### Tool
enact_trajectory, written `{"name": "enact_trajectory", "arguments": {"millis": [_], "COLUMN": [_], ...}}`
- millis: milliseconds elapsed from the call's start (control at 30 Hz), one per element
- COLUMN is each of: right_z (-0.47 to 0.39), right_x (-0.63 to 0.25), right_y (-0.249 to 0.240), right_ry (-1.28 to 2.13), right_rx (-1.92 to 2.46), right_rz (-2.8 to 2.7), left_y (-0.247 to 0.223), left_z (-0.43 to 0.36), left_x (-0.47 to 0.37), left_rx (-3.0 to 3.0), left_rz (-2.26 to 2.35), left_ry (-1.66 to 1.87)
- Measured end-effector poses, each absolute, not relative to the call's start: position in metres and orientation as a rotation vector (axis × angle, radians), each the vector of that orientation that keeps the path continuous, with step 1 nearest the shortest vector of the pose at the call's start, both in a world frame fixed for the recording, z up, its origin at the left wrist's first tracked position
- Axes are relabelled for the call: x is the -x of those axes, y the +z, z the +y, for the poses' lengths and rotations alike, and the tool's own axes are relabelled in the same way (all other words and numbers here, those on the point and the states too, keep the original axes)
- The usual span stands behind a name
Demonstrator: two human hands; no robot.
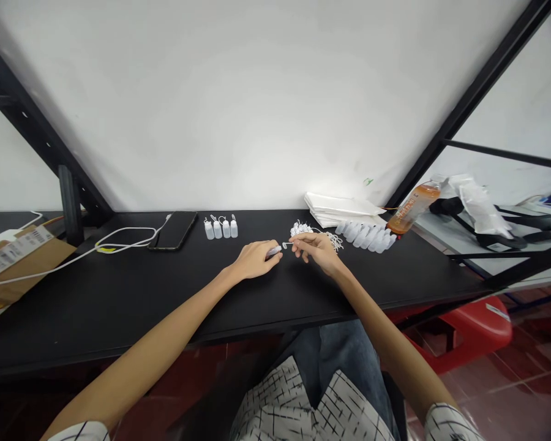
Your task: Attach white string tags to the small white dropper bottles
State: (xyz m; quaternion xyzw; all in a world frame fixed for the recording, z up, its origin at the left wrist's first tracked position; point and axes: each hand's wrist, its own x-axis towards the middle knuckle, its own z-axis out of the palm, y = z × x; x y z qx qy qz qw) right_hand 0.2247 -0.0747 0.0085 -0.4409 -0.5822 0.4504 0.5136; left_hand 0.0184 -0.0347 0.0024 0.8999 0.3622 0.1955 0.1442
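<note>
My left hand (252,260) is closed around a small translucent squeeze bottle (273,251), whose neck points right toward my other hand. Pinched in my right hand (320,250) is a small white strap (287,245) with a loop-like end, close to the bottle's neck; I cannot tell if they touch. Just behind my right hand are a heap of small white caps (299,228) and a tangle of white straps (335,240). Several bare bottles (366,236) lie in a row to the right. Upright on the left stand several capped bottles (221,229) with straps.
A phone (174,231) and a white cable (123,230) lie left on the black table (165,306); a cardboard parcel (22,263) is at the far left. White sheets (342,210) lie against the wall. An orange drink bottle (414,208) leans near the right frame. A red stool (477,327) stands below.
</note>
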Motion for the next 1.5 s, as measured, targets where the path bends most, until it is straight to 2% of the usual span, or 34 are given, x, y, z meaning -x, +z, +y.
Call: {"name": "enact_trajectory", "arguments": {"millis": [300,600,1100,1500], "right_z": [-0.072,-0.070,-0.068,-0.069], "right_x": [-0.217,-0.206,-0.209,-0.206], "right_y": [0.001,-0.002,-0.002,-0.008], "right_ry": [1.143,1.058,1.106,1.017], "right_rx": [1.045,1.049,1.078,1.076], "right_rz": [-1.489,-1.601,-1.476,-1.566], "left_y": [0.004,0.004,-0.004,-0.004], "left_z": [-0.036,-0.035,-0.027,-0.027], "left_x": [-0.018,-0.017,-0.021,-0.021], "left_rx": [-2.587,-2.508,-1.719,-1.829], "left_rz": [1.050,0.954,0.775,0.806], "left_ry": [0.565,0.593,0.753,0.779]}}
